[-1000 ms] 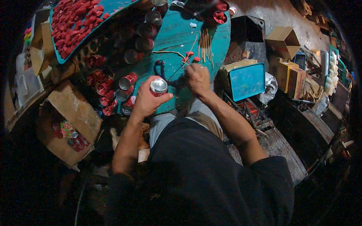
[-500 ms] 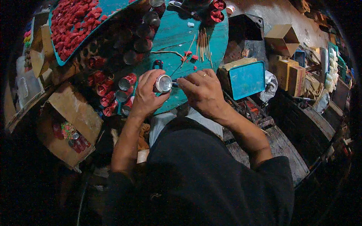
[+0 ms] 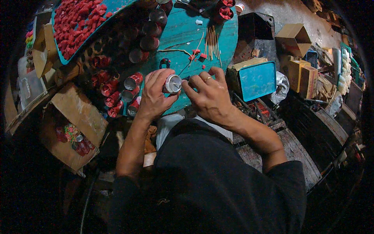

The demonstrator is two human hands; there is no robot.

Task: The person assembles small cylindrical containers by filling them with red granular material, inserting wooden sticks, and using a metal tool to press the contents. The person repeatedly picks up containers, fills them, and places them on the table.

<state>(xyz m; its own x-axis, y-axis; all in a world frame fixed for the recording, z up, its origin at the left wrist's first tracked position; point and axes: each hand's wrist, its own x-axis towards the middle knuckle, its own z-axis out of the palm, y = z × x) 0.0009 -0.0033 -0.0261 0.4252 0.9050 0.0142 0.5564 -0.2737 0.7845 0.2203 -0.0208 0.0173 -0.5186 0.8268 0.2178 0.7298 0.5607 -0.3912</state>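
My left hand [image 3: 156,91] is wrapped round a metal can [image 3: 172,84], tilted so that its silvery round end faces up and to the right. Just right of that end is my right hand [image 3: 208,89], its fingers curled and a ring on one of them. A small dark thing shows between those fingers, too hidden to name. Both hands are over the near edge of a teal table [image 3: 175,35]. Beyond them lie a bundle of thin sticks [image 3: 212,45], a few small red pieces [image 3: 202,57] and a dark roll-shaped object [image 3: 165,62].
Red cans [image 3: 133,81] crowd the left side. Behind them, a teal tray [image 3: 64,58] bears many red chunks. Cans with red contents [image 3: 226,13] stand at the far edge. To the right are a blue tray [image 3: 256,82] and cardboard boxes [image 3: 294,39]; an open carton [image 3: 80,113] sits lower left.
My right hand has drawn slightly away from the can's end, and its fingers have loosened a little. The can has turned slightly in my left hand. The whole view has shifted slightly.
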